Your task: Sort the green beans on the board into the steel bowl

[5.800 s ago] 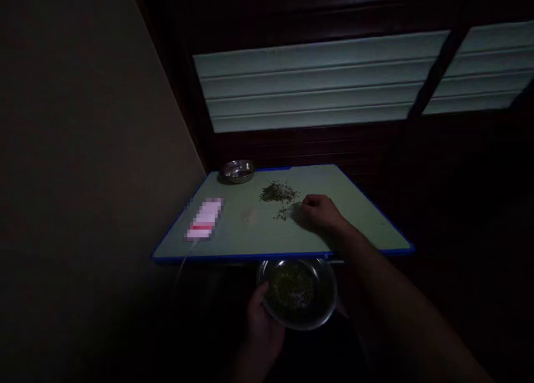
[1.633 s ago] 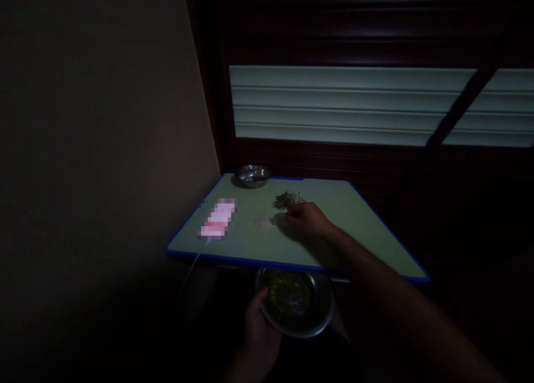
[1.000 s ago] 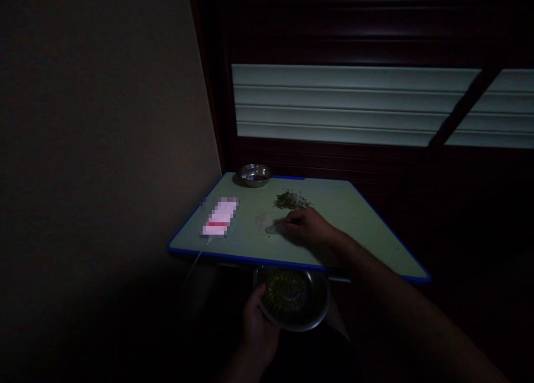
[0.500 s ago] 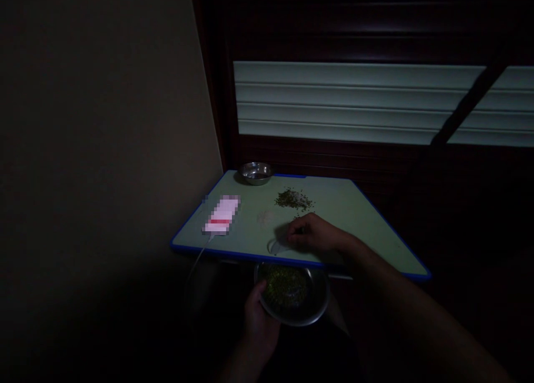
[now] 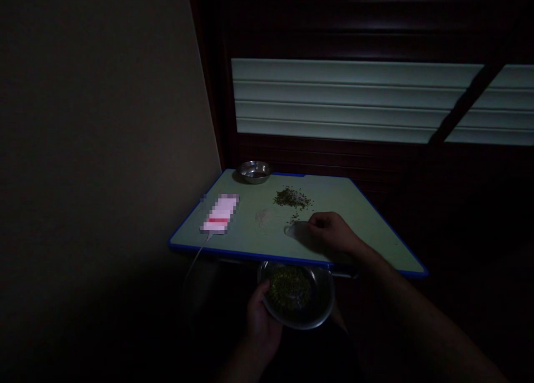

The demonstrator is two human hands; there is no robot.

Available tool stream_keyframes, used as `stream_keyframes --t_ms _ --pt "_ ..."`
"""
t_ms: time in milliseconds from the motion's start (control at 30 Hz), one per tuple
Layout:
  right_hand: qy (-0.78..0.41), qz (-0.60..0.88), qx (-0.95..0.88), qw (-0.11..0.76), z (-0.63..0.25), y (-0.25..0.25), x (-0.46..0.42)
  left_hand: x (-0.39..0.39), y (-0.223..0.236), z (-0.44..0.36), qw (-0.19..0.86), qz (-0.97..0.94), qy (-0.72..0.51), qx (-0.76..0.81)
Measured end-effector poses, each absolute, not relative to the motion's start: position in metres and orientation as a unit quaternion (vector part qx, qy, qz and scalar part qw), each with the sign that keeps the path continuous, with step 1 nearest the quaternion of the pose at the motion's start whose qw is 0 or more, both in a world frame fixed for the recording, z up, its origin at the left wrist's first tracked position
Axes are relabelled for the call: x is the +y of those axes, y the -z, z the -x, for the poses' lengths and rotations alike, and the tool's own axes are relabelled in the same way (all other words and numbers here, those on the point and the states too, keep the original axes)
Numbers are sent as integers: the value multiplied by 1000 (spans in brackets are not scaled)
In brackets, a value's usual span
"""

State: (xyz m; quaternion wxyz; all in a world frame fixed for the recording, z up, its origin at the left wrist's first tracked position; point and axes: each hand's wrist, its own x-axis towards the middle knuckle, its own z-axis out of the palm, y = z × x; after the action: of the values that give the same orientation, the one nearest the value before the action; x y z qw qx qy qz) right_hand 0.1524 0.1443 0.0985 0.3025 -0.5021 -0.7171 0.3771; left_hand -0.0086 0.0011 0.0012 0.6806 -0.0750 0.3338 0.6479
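Note:
My left hand (image 5: 263, 322) grips the rim of a steel bowl (image 5: 321, 311), thumb on the edge, just below the table's front edge. Green mung-bean-like grains (image 5: 290, 287) lie inside it. Over the table, my right hand (image 5: 329, 230) is closed on a pale translucent piece with a rounded end (image 5: 294, 229); its exact kind is too dark to make out. A few loose grains lie just beyond this piece. Farther back is a spread pile of greenish grains (image 5: 292, 197) with whitish bits among them. To its left is a small patch of pale grains (image 5: 263, 217).
The pale green table (image 5: 362, 210) has a blue rim. A second steel bowl (image 5: 254, 173) stands at its back left corner. A blurred-out phone-like device (image 5: 221, 213) with a white cable (image 5: 196, 258) lies at the left. A wall and dark slatted panels stand behind.
My right hand has moved right and slightly away from the front edge with the translucent piece, towards the loose grains. My left hand still holds the bowl, shifted slightly.

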Motion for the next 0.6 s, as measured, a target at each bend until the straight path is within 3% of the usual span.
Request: stream_keyframes --t_ms 600 --pt "-291 571 -658 395 -162 -81 172 -1 5 6 679 73 -645 344"
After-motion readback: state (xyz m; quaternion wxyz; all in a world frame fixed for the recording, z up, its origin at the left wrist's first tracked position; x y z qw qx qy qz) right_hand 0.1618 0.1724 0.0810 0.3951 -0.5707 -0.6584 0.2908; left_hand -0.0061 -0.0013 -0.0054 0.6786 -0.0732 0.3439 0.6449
